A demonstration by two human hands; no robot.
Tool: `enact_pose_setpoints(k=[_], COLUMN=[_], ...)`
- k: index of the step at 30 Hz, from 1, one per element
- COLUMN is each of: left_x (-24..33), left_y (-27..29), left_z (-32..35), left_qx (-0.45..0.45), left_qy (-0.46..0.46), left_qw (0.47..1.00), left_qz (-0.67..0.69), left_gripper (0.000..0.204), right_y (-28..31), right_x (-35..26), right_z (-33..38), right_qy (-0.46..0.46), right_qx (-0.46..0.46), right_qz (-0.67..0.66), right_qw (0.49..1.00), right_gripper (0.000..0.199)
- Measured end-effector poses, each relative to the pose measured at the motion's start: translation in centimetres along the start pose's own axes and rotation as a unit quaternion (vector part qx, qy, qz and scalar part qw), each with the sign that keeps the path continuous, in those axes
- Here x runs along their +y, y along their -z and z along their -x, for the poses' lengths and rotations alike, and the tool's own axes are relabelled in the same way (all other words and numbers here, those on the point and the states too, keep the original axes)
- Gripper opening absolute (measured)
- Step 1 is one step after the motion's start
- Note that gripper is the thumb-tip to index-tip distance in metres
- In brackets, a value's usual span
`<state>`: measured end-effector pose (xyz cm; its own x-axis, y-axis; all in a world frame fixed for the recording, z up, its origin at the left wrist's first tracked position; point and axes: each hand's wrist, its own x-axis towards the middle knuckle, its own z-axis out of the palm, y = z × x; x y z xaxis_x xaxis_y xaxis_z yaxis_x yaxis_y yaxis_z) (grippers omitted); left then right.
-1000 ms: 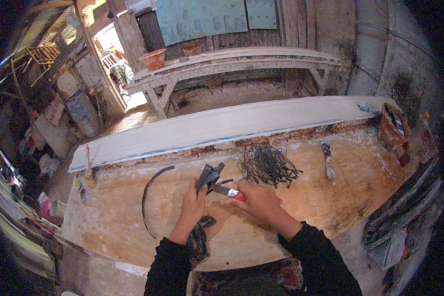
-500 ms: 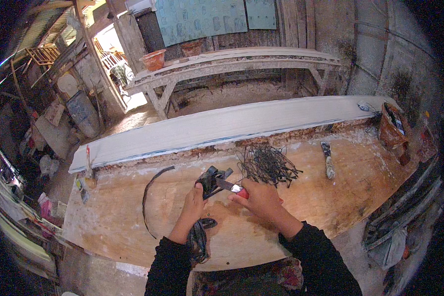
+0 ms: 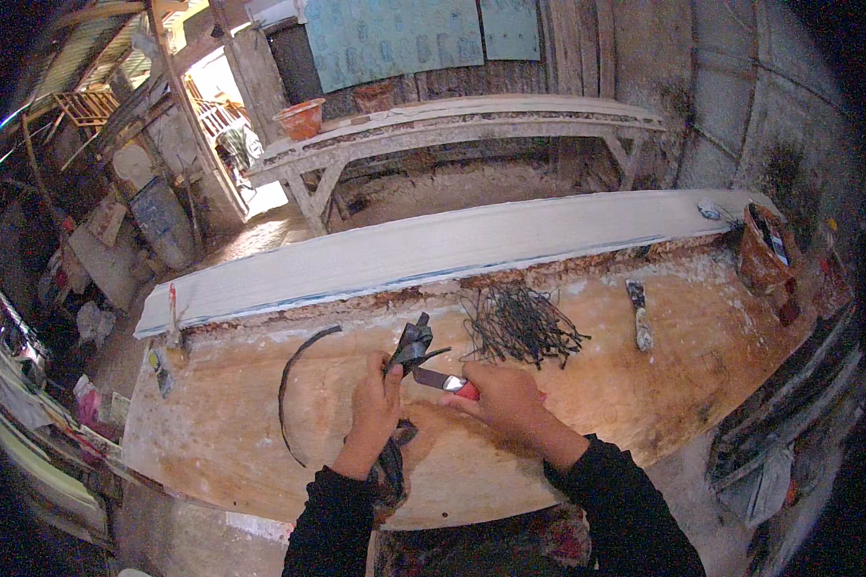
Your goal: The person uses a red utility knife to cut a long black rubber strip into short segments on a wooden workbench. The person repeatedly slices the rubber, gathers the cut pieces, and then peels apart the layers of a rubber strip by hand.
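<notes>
My left hand (image 3: 376, 396) grips a bunched strip of black rubber (image 3: 413, 343), which sticks up past the thumb. In my right hand (image 3: 506, 396) is a knife with a red handle (image 3: 467, 389). Its blade (image 3: 429, 378) points left and lies close against the lower part of the strip; whether it touches cannot be made out. More black rubber (image 3: 389, 473) hangs or lies below my left wrist, partly hidden by the forearm. Just beyond my right hand rests a tangled pile of thin black strips (image 3: 523, 325). One long curved black strip (image 3: 284, 389) lies left of my left hand.
The work surface is a wooden board (image 3: 231, 423). A long white slab (image 3: 433, 245) runs along its far side. To the right lie a stained brush-like tool (image 3: 639, 315) and an orange-brown bucket (image 3: 766, 248). Another tool (image 3: 173, 322) stands at the left. A bench (image 3: 471, 125) is behind.
The black strip in my left hand has tilted more upright. My right hand has drawn the knife slightly right and down, so more of the blade shows.
</notes>
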<state>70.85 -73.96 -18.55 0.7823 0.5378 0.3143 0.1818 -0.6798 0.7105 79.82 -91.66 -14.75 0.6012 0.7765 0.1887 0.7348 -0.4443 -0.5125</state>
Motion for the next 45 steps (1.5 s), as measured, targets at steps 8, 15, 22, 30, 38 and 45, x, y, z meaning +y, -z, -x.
enact_pose_setpoints(k=[8,15,22,30,38,45], left_x=[3.0,3.9,1.6,2.7,3.2,4.0], left_y=[1.5,1.3,0.7,0.6,0.5,1.3], left_z=[0.4,0.7,1.1,0.9,1.2,1.3], left_qx=[0.015,0.003,0.032,-0.027,-0.074,-0.09], left_qy=[0.026,0.056,-0.074,-0.043,-0.003,-0.007], left_qw=[0.992,0.985,0.989,0.998,0.997,0.994], left_qz=[-0.119,-0.161,-0.122,-0.035,-0.031,-0.056], left_gripper=[0.039,0.049,0.069,0.051,0.05,0.051], right_y=[-0.5,-0.4,-0.9,-1.0,-0.1,-0.1], right_x=[-0.1,-0.2,0.3,0.6,0.2,0.8], right_z=[0.1,0.2,0.1,0.0,0.1,-0.1], right_qy=[-0.027,-0.039,0.003,0.027,-0.016,0.021], right_qx=[0.046,0.111,0.154,0.185,0.139,0.145], right_qz=[-0.008,-0.018,-0.006,0.005,-0.005,0.033], right_qw=[0.999,0.993,0.988,0.982,0.99,0.989], right_gripper=[0.043,0.042,0.041,0.04,0.04,0.045])
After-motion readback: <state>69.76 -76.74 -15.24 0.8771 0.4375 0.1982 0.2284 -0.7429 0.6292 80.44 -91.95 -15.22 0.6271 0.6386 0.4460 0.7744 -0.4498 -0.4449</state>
